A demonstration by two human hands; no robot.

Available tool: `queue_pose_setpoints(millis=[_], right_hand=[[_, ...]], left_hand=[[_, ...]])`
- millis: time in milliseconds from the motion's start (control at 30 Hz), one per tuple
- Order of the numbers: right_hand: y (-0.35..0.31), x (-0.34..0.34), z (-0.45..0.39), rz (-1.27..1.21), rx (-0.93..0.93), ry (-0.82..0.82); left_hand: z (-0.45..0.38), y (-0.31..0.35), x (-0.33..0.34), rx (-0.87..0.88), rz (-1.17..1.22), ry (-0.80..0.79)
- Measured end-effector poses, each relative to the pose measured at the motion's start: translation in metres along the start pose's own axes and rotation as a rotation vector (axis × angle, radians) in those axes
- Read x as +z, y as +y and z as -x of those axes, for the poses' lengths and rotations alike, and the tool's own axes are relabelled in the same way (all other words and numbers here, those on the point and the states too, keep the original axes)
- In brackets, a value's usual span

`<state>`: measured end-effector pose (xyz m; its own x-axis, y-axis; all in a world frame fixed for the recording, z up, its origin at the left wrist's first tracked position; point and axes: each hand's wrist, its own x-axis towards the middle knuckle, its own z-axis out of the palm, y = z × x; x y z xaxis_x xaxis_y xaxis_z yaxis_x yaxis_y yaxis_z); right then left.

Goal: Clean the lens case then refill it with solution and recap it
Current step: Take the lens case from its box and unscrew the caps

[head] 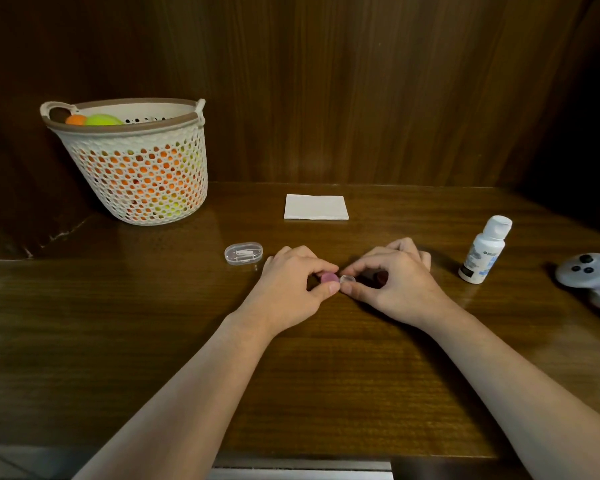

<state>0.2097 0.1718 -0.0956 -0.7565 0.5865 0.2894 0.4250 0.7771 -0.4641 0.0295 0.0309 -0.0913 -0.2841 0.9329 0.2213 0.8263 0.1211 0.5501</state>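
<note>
At mid-table, left hand [291, 289] pinches a pink cap [329, 278]; right hand [392, 285] pinches the clear lens case [347, 279], touching the cap. Bare wooden table [326, 375] runs back to the near edge. One solution bottle [482, 252] right, label unreadable. One tissue [316, 207] beyond, one clear box [244, 253] just left, one basket [136, 168] far left.

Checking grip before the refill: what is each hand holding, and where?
Left hand pinches the pink cap by its edge; right hand pinches the lens case by its clear rim.

Head view, down over desk [118, 341]
</note>
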Motion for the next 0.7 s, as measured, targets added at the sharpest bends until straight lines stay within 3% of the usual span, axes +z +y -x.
queue_pose_setpoints(millis=[700], right_hand=[[-0.0041,-0.0008,-0.0014,-0.077,0.05,0.005]], left_hand=[[-0.0015,0.0035,0.0032,0.025,0.008,-0.007]])
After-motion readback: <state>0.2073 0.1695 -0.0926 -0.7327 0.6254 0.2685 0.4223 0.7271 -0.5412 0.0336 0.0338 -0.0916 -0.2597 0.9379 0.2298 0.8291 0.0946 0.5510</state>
